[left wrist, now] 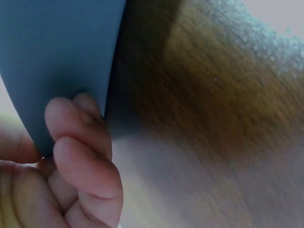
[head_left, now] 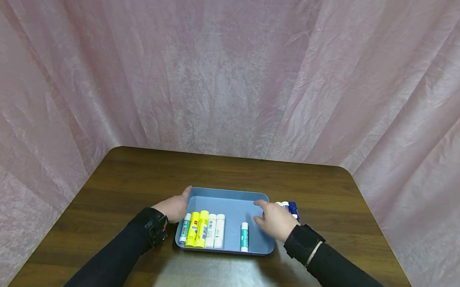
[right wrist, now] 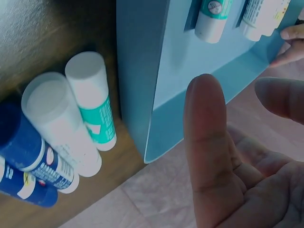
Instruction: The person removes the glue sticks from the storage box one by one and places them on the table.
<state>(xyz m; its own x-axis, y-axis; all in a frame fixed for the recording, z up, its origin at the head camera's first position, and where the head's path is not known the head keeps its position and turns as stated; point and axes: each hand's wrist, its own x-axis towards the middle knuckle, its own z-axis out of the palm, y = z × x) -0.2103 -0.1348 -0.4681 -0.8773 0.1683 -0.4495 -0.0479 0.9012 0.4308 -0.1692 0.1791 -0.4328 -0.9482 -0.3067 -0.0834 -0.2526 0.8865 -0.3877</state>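
A blue tray (head_left: 233,203) lies on the table, several glue sticks inside it. At its left end, side by side, are a green-and-white glue stick (head_left: 185,228), two yellow glue sticks (head_left: 202,228) and two white glue sticks (head_left: 219,231). Apart from these, toward the right, lies another green-and-white glue stick (head_left: 244,237). My left hand (head_left: 175,206) grips the tray's left wall, thumb on one side and fingers curled on the other. Over the tray's right side is my right hand (head_left: 278,222), thumb and forefinger spread, nothing between them.
Outside the tray's right wall, partly behind the right hand in the head view, more glue sticks lie on the wooden table (head_left: 228,173): a green one (right wrist: 95,99), a white one (right wrist: 61,123) and blue ones (right wrist: 42,147). A pink curtain (head_left: 233,75) hangs behind the table.
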